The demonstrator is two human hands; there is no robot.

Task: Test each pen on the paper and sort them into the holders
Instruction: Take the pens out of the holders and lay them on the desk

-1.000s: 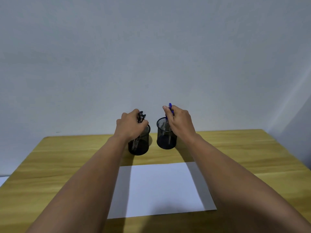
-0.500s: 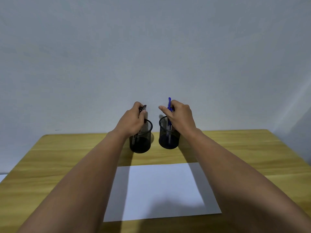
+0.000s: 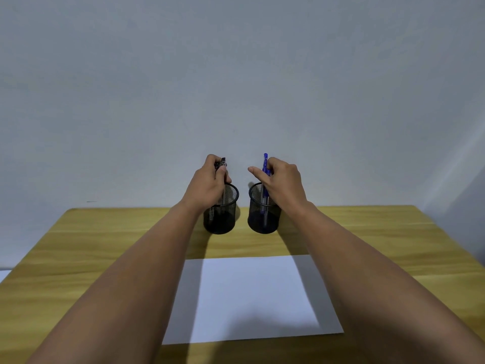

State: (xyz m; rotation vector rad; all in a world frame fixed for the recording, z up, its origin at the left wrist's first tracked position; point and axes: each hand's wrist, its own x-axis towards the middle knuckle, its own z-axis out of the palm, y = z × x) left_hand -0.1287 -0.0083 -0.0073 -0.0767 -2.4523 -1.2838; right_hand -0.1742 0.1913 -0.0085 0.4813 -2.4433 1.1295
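Pale grey wall [image 3: 236, 74] rises behind our wooden bench [image 3: 91, 245], where a white sheet of paper [image 3: 252, 298] lies near us. Our left hand [image 3: 207, 186] has its fingers clamped on dark pens [image 3: 223, 164] over the left mesh holder [image 3: 220, 219]. Our right hand [image 3: 282, 183] pinches a blue pen [image 3: 265, 164] (standing upright) in the right mesh holder [image 3: 262, 219].

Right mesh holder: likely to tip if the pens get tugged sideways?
Possibly. The right mesh holder is see-through wire, so likely light. It stands taller than wide, and the blue pen sticks well above its rim, giving leverage. The right hand grips that pen.
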